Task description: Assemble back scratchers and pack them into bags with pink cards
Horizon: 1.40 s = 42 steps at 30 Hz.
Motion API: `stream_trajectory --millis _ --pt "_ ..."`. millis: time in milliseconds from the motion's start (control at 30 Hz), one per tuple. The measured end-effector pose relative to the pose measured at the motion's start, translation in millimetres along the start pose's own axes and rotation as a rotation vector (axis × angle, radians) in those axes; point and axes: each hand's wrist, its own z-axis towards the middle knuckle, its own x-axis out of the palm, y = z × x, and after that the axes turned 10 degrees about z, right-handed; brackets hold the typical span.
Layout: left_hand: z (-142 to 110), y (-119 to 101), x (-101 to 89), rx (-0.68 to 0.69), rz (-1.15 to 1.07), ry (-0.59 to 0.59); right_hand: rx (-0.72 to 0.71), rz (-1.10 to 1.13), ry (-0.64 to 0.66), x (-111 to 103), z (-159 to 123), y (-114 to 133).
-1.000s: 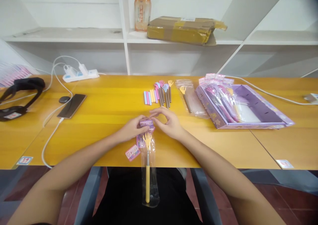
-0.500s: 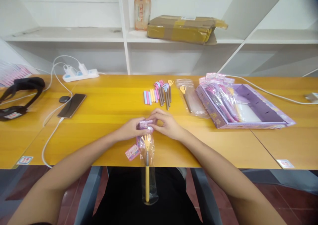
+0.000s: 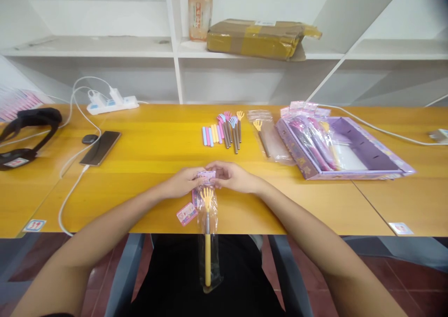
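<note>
A yellow back scratcher (image 3: 207, 256) with a hand-shaped head lies inside a clear plastic bag (image 3: 215, 265), its handle end hanging past the table's front edge. Across the bag's top sits a pink-purple header card (image 3: 206, 174). My left hand (image 3: 185, 182) pinches the card's left side. On its right side, the fingers of my right hand (image 3: 234, 177) are closed over the card and bag top. Just left of the bag lies a pink printed card (image 3: 186, 213), and part of another card shows under the bag near its head.
Several back scratcher heads on rods (image 3: 235, 135) lie beside coloured handles (image 3: 211, 135). Further right are clear bags (image 3: 278, 144) with a yellow-headed scratcher (image 3: 262, 137), then a purple box (image 3: 357, 174) holding packed ones. A phone (image 3: 101, 148), cables and a power strip (image 3: 115, 104) are left.
My right hand has come down and flattened, its fingers now level with the header card. More of the card's top shows between my hands. The bag's lower end has shifted slightly.
</note>
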Motion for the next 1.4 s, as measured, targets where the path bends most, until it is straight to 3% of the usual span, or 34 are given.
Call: stream_trajectory --millis 100,267,333,467,533,600,700,800,867,933,1033,1100,1167,1233,1300,1400 --pt "-0.4 -1.6 1.7 -0.014 -0.08 0.008 0.009 0.053 0.003 -1.5 0.7 2.3" --pt "-1.9 -11.8 2.1 -0.092 -0.332 -0.031 -0.011 0.113 -0.166 -4.1 3.2 7.3" --pt "-0.6 -15.4 -1.7 -0.112 -0.446 -0.149 0.031 0.181 -0.111 -4.0 1.9 10.1" --pt "5.4 -16.8 -15.8 -0.14 -0.623 -0.494 0.095 0.149 0.128 2.3 -0.6 12.6" --pt "8.1 -14.8 -22.1 -0.119 -0.659 -0.637 0.052 0.062 0.085 5.0 1.4 10.4" --pt "9.4 -12.2 -25.5 -0.085 -0.691 -0.714 -0.01 -0.032 -0.047 2.3 5.1 8.3" --pt "8.9 -9.6 -25.6 -0.047 -0.731 -0.69 -0.156 -0.216 -0.307 -18.9 6.2 15.2" --pt "7.5 -8.9 -22.1 -0.037 -0.704 -0.604 -0.299 -0.573 -0.668 -61.7 -7.6 40.6" --pt "7.1 -8.8 -19.4 -0.039 -0.681 -0.557 -0.322 -0.854 -0.953 -98.1 -25.7 60.8" --pt "7.1 -8.1 -17.0 -0.042 -0.671 -0.521 -0.282 -1.075 -1.235 -135.1 -47.4 73.7" --pt "7.9 -5.5 -14.6 -0.053 -0.663 -0.478 0.082 -1.199 -1.55 -179.5 -77.5 68.4" --pt "8.7 -3.3 -13.9 -0.07 -0.654 -0.467 0.399 -1.135 -1.584 -196.8 -90.5 52.2" --pt "9.6 -1.2 -13.8 -0.091 -0.648 -0.465 0.548 -1.066 -1.572 -204.5 -95.7 35.6" --pt "10.4 0.5 -14.2 -0.107 -0.64 -0.465 0.517 -1.079 -1.619 -204.9 -93.3 26.0" --pt "11.0 2.0 -14.8 -0.115 -0.628 -0.467 0.364 -1.173 -1.605 -199.7 -83.9 24.4" --pt "11.4 3.7 -15.7 -0.119 -0.605 -0.461 0.189 -1.27 -1.294 -183.0 -59.8 25.5"
